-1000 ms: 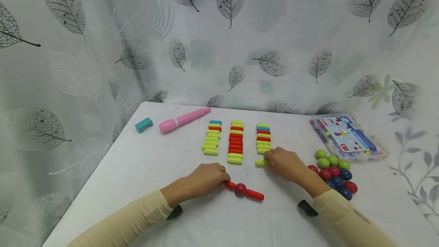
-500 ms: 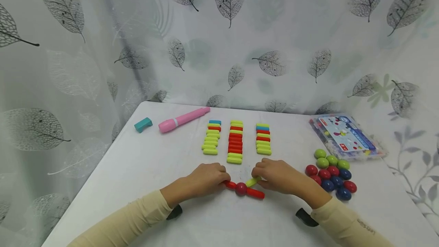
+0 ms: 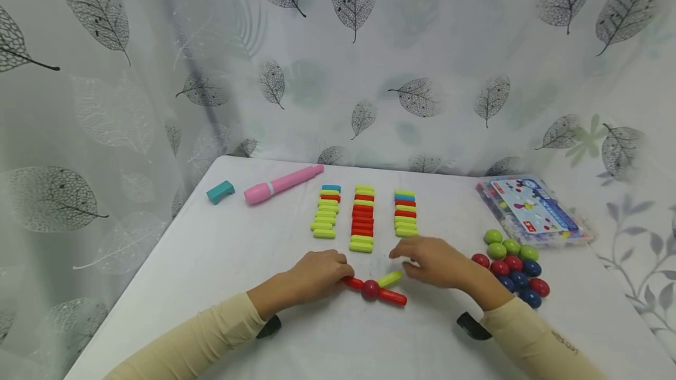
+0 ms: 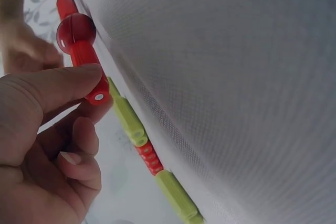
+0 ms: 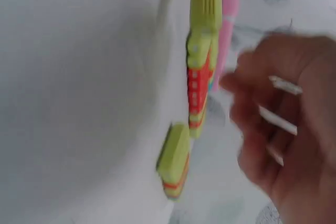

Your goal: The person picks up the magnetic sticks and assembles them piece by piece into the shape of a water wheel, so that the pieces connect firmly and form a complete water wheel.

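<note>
My left hand point(image 3: 318, 274) pinches the end of a red rod point(image 4: 86, 61) between thumb and fingers. That rod joins a dark red ball point(image 3: 371, 290). On the ball's other side sticks out a second red rod point(image 3: 393, 297), with a yellow-green rod point(image 3: 389, 278) beside it at an angle. Just right of the yellow-green rod is my right hand point(image 3: 435, 261), its fingers apart and holding nothing. In the right wrist view the same right hand point(image 5: 294, 114) looks blurred, with a gap between it and the rods.
Three columns of coloured rods point(image 3: 362, 216) lie beyond the hands. Green, red and blue balls point(image 3: 514, 268) cluster at the right, before a clear plastic box point(image 3: 536, 210). A pink tube-shaped toy point(image 3: 282, 183) and a teal block point(image 3: 220, 192) lie at the back left.
My right hand brought a yellow-green rod from near the right column to the red ball, then let go and drew slightly away. The left hand kept its hold on the red rod.
</note>
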Tool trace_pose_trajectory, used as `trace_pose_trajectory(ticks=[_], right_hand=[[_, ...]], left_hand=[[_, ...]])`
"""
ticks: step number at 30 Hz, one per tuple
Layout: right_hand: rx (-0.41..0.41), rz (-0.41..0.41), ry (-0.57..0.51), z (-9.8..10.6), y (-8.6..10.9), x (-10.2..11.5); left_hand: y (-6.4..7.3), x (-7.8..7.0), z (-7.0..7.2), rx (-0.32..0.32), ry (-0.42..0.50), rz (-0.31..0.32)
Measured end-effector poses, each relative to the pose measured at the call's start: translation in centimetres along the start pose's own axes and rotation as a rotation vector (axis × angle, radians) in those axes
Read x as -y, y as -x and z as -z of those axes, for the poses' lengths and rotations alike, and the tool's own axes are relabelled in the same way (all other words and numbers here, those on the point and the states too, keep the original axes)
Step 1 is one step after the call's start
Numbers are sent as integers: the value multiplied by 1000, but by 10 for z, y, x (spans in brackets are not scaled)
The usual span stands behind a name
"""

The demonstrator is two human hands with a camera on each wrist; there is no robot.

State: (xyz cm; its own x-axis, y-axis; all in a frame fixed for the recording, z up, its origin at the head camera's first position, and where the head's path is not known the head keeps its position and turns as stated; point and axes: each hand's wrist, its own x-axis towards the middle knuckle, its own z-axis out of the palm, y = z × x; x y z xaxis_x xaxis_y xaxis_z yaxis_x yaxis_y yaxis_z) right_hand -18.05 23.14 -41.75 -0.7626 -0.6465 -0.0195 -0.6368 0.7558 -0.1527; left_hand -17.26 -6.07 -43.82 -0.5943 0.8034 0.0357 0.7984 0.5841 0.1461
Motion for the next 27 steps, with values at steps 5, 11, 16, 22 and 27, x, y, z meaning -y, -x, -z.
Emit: trace_pose_trajectory(ticks=[5, 11, 16, 22, 27], right_hand=[[-118, -187, 185, -1, -12, -23], [-65, -238, 269, -15, -21, -39], [-13, -285, 255, -19, -24, -41], [48, -254, 163, -16, -24, -34], [67, 12, 90, -8, -23, -12]], left_hand=[[0, 1, -1, -8, 0, -11], [1, 1, 1, -5, -3, -36], [2, 3, 1, -7, -5, -39], [3, 4, 0, -15, 8, -47], [2, 5, 0, -14, 3, -49]])
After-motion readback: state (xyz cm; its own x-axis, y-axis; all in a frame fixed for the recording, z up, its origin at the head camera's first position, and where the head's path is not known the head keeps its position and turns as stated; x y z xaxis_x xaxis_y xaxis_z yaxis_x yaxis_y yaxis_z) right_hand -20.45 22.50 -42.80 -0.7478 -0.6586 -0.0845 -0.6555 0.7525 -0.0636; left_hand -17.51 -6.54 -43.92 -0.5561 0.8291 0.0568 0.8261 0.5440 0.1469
